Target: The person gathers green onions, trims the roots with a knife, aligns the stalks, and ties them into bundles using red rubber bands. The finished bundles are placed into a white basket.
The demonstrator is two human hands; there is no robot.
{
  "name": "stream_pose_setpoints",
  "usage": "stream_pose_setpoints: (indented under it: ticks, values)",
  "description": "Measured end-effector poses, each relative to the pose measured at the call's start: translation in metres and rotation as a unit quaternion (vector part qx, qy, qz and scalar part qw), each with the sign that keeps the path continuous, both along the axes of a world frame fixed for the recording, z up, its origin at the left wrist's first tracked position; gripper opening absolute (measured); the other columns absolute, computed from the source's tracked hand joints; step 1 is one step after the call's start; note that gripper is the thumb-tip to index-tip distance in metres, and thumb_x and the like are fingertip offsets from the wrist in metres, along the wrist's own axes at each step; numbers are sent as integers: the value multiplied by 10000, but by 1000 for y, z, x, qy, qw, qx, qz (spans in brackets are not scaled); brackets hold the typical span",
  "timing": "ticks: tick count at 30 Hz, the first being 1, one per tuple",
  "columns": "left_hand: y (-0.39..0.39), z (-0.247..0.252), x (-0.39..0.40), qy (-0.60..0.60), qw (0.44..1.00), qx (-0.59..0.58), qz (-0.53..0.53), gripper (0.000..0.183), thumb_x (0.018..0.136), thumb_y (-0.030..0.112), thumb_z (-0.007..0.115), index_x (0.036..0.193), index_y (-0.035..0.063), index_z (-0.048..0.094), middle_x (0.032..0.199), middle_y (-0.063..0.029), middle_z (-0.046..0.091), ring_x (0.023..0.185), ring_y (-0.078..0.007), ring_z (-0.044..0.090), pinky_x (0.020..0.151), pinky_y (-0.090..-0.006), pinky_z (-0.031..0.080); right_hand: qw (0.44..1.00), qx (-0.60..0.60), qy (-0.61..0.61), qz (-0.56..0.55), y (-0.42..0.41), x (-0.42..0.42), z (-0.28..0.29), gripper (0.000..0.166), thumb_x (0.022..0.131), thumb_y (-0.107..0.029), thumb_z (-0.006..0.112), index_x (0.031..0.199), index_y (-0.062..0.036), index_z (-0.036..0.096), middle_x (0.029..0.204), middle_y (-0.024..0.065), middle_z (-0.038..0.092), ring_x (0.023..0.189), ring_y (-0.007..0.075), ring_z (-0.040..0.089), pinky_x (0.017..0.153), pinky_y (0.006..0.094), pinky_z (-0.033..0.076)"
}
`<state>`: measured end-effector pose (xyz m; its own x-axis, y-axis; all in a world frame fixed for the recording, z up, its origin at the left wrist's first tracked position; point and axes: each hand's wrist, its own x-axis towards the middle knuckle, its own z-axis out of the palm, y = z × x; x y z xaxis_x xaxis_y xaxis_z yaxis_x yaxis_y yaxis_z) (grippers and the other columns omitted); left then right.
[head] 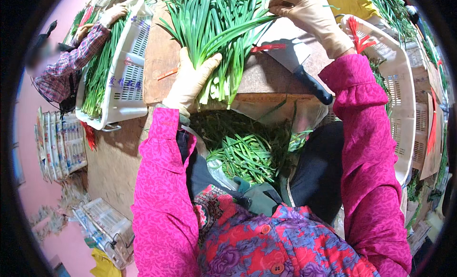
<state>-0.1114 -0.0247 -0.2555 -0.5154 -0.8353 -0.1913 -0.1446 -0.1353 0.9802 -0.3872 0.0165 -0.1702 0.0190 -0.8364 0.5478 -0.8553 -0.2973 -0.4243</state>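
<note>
My left hand, in a pale glove, grips a bunch of green chives near its white base ends. My right hand, gloved too, pinches the tips of a few long leaves that stretch out from the bunch. More chives lie under and beside it on the wooden board, partly hidden by the bunch. A broad-bladed knife lies below my right hand, its black handle sticking out past the board's front edge. A red strip lies beside its blade.
White plastic crates stand left and right; the left one holds chives. A person in a plaid sleeve reaches into it. Cut leaves lie between my knees. Red ties hang on the right crate. More crates stand at left.
</note>
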Motion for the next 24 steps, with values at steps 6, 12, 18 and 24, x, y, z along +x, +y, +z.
stream_pose_setpoints:
  ticks: [6,12,18,24]
  values:
    - [2,1,-5,34,998,50,-5,663,812,200,732,1297,57,303,1208,-138,525,1101,-225,527,930,-370,456,999,9,21,-33,7,1,-7,135,833,-139,645,948,-68,641,847,78,643,758,204,614,689,309,501]
    - [1,3,-4,1,1000,14,0,692,797,202,735,1315,74,295,1233,-140,521,1105,-237,534,922,-375,463,998,12,30,-45,9,3,-10,158,814,-137,660,960,-83,630,871,78,638,799,226,608,714,327,492]
    - [6,6,-7,28,998,53,0,687,799,140,726,1318,109,277,1208,-134,529,1052,-242,571,796,-393,543,996,4,58,-67,16,2,-7,189,795,-135,676,972,-98,619,894,78,633,840,247,603,740,345,483]
    - [5,2,1,51,995,84,-2,679,814,131,719,1314,134,259,1214,-134,513,1038,-257,581,740,-429,566,993,-67,102,2,46,50,-21,225,776,-133,692,983,-113,609,918,78,628,881,269,597,766,362,474]
